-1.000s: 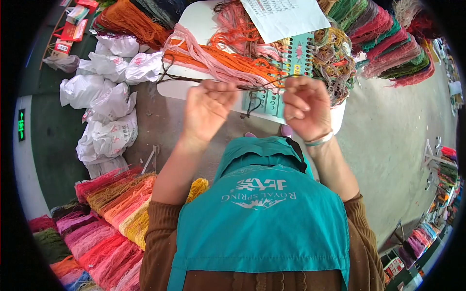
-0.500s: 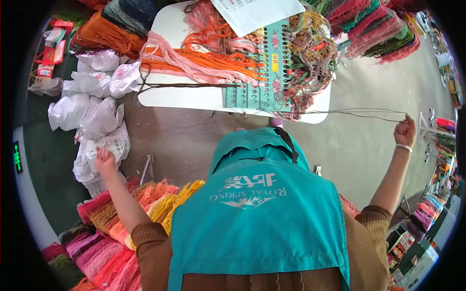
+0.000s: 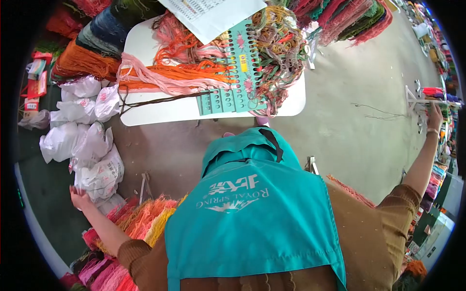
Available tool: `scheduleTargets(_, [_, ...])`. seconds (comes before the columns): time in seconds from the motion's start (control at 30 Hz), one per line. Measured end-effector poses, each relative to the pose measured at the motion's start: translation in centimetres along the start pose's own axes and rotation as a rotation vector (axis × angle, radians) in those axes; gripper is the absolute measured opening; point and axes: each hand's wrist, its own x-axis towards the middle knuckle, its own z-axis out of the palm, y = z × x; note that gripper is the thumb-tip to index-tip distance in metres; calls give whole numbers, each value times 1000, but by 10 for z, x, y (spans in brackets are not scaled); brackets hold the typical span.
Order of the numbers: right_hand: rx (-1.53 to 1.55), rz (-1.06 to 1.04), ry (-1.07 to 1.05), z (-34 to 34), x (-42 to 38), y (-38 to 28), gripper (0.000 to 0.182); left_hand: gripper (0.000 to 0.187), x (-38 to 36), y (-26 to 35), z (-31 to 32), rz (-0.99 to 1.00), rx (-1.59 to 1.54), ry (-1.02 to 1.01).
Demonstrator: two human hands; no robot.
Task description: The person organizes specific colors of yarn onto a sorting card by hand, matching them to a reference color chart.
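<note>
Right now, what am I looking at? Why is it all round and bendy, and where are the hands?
There is no machine here. A person wears a camera on their head, and it looks down, so you see their teal apron from above. The lens bends everything into a circle. Both arms are stretched wide. The left hand is spread open beside white bags on the floor, above piles of pink and orange yarn. The right hand reaches far out by a white rack; thin dark threads trail near it, but its grip is too small to make out. On the white table lie orange and pink yarn bundles, a green card with holes and a sheet of paper.
</note>
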Motion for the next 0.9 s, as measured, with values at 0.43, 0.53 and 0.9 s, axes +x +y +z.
scheduleTargets(0.43, [239, -748, -1099, 186, -307, -321, 12, 40, -435, -41, 235, -835, -1062, -1818])
scheduleTargets(0.53, [332, -840, -1196, 219, -339, -332, 11, 24, -499, -32, 261, -721, -788, -1851])
scheduleTargets(0.9, [337, -825, -1159, 275, -402, -310, 12, 18, -573, -1, 282, -376, -52, -1757])
